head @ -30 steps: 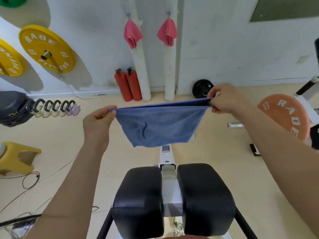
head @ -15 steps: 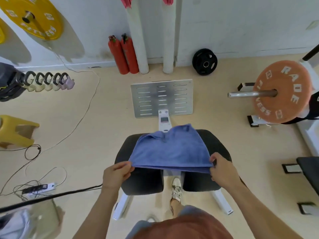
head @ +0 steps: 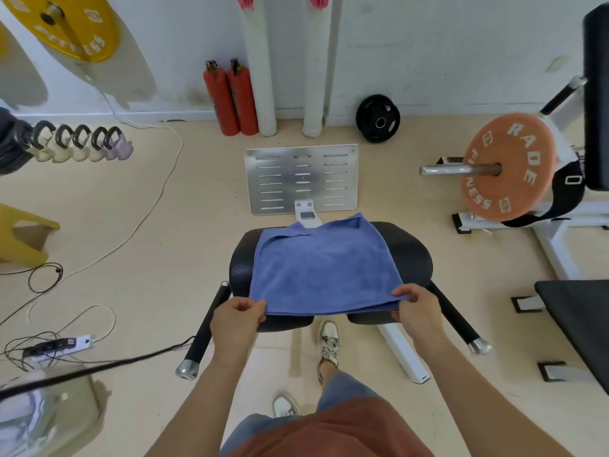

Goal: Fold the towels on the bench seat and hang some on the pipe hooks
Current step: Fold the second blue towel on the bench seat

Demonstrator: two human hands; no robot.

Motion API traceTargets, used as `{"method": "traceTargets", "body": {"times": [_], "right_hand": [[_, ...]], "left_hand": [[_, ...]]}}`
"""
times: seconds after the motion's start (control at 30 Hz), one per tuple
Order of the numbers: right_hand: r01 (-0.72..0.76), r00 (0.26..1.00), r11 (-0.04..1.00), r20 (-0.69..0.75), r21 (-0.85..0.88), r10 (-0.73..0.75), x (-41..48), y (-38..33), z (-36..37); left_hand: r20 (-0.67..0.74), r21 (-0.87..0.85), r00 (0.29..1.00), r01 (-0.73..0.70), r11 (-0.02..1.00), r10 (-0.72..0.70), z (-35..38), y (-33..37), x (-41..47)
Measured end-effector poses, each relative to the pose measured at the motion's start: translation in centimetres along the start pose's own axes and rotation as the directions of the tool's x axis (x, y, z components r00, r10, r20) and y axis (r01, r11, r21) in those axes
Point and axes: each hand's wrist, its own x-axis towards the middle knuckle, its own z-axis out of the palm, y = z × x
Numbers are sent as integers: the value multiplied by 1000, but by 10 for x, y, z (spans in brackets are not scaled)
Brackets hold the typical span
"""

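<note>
A blue towel [head: 324, 265], folded double, lies spread over the black bench seat [head: 410, 249]. My left hand [head: 238, 319] pinches its near left corner and my right hand [head: 417, 308] pinches its near right corner, both at the seat's near edge. The towel's far left corner is slightly turned over. Two white wall pipes [head: 258, 77] stand at the back; the bottom tips of two pink towels [head: 244, 1] hang on them at the top edge of the view. The hooks are out of view.
Two red extinguishers [head: 230, 97] stand beside the pipes. A metal footplate [head: 301, 178] lies beyond the seat. An orange barbell plate [head: 509, 168] and another bench [head: 580, 321] are to the right. Cables and a power strip [head: 61, 346] lie on the floor to the left.
A second ago I held the towel stretched in the air. It has since come down flat onto the seat, and my view has tilted down and moved closer.
</note>
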Motion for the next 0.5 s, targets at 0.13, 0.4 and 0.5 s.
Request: {"method": "traceTargets", "body": {"times": [0.13, 0.4, 0.5], "right_hand": [[128, 991, 939, 83, -321, -107, 7, 6, -13], [289, 913, 686, 407, -668, 11, 36, 7, 0], [273, 945, 786, 307, -555, -111, 68, -40, 1]], "left_hand": [[40, 150, 988, -152, 977, 147, -3, -2, 11], [239, 826, 971, -198, 528, -10, 10, -26, 36], [335, 750, 930, -359, 556, 149, 40, 19, 50]]}}
